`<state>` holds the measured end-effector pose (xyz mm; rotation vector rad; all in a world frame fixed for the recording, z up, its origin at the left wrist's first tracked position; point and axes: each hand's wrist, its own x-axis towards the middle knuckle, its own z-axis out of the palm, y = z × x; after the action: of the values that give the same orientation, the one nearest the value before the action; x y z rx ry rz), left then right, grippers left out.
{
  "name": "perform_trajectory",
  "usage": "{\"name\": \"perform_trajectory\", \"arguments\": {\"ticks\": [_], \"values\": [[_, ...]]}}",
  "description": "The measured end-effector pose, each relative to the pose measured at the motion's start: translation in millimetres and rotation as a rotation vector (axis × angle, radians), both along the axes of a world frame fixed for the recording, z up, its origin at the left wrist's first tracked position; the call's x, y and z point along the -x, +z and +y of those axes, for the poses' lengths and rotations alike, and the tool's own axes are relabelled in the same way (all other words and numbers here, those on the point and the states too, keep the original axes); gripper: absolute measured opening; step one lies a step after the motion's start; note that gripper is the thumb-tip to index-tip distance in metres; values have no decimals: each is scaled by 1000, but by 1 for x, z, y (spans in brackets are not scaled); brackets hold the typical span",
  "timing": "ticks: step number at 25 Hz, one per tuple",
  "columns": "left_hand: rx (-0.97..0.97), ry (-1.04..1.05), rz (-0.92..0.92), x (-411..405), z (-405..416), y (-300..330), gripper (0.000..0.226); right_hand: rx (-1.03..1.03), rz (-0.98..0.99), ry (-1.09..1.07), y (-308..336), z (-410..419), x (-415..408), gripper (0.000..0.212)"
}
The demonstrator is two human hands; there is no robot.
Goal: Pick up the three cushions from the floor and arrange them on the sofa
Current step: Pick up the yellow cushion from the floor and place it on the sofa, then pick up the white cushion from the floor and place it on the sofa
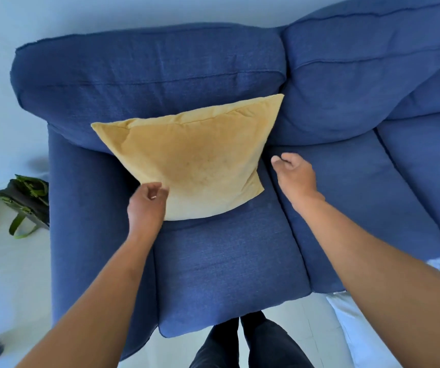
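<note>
No text, label, brand, number or sign can be read anywhere in the frame. The yellow cushion [192,160] and the blue sofa [226,261] carry plain fabric, and the green-and-black bag [25,197] at the left edge shows only a pattern, too blurred to tell any lettering.

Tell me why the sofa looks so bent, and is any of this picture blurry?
In the head view, the wide-angle lens bows the blue fabric sofa outward; the square yellow velvet cushion is fairly sharp; the left hand and right hand are slightly soft; the dark green bag at the left edge is smeared; light is even, without glare.
</note>
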<state>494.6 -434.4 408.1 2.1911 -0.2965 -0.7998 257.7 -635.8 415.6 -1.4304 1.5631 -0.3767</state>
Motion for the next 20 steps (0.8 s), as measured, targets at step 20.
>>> {"name": "perform_trajectory", "arguments": {"ticks": [20], "values": [[-37, -1380, -230, 467, -19, 19, 67, -23, 483, -274, -12, 243, 448, 78]]}}
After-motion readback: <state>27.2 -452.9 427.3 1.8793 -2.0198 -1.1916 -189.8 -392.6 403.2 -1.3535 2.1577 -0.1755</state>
